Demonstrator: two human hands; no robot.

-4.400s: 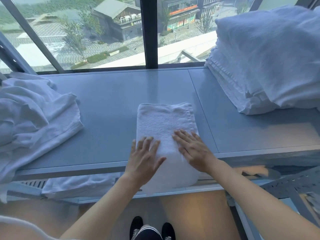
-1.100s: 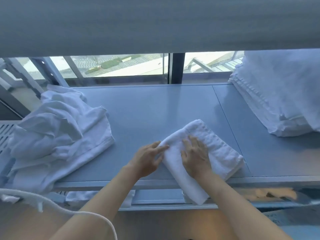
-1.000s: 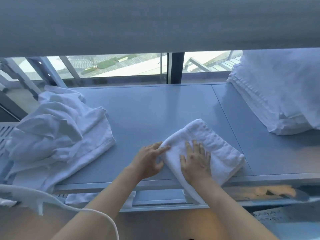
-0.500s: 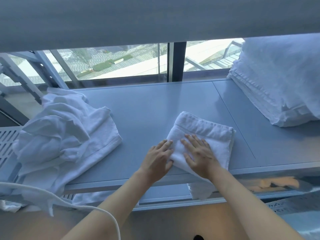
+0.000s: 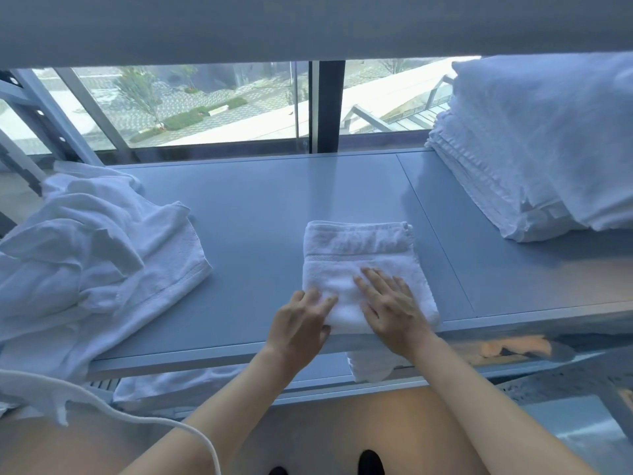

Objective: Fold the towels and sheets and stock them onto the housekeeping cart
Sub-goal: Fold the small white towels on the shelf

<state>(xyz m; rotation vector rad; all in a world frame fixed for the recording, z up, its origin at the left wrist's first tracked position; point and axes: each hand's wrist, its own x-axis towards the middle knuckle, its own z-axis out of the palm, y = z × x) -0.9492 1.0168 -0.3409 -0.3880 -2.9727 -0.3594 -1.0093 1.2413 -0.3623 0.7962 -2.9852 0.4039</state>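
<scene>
Lying on the near edge of the grey surface [image 5: 260, 214], a white folded towel [image 5: 363, 255] is sitting roughly square to the person, a little right of centre. It is folded into a thick rectangle of several layers; its pile is looking fluffy, a woven band is running across it from left to right around the middle, and the far hem is showing a slightly rumpled double edge. One end of it is hanging over the near edge of the surface and drooping down below [image 5: 370, 366].

Both hands are resting on the near part of the towel. The right hand [image 5: 390, 308] is lying flat on top with fingers straight and spread, pressing the cloth down and grasping nothing. The left hand [image 5: 301, 323] is sitting at the towel's near left corner, fingers lightly bent with the tips touching the cloth's edge; it is not closing round anything that is visible.

To the left, a loose heap of white linen [image 5: 92, 255] is sprawling over the surface and spilling off its near left side. At the far right, a tall stack of folded white linen [image 5: 534, 145] is standing on the surface, well apart from the towel. Behind the surface, a window [image 5: 212, 104] is showing paving and shrubs outside.
</scene>
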